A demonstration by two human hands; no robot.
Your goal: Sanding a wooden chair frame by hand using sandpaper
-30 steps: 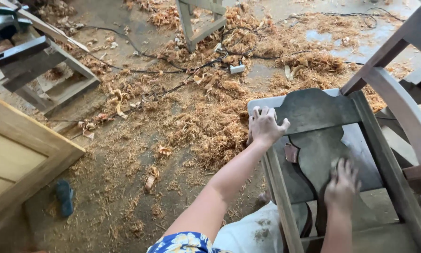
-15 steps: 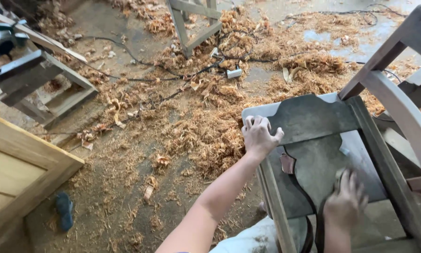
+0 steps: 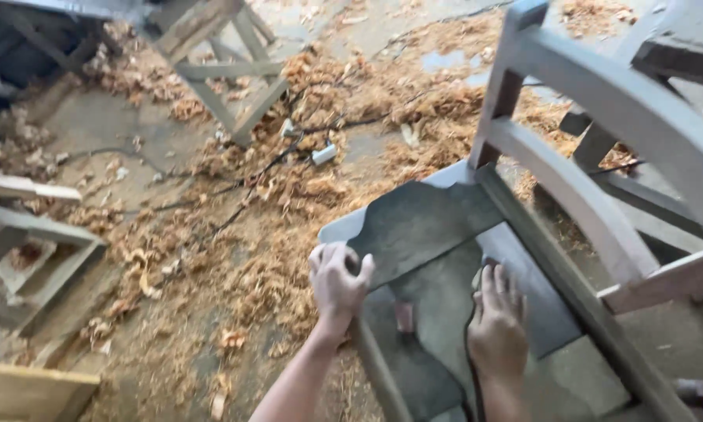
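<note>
While the grey chair back [image 3: 445, 234] lies flat among the wood shavings [image 3: 265, 273], its long axis runs away from the person toward the upper right. The left hand [image 3: 337, 283] is curled shut over the panel's near left edge, and the right hand [image 3: 496, 328] rests open and flat on the panel's middle. So the panel sits directly under both hands, with another chair frame [image 3: 602, 148] just beside it on the right.

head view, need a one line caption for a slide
Left hand grips the edge of a grey chair back, right hand flat on it, above a floor strewn with wood shavings.
</note>
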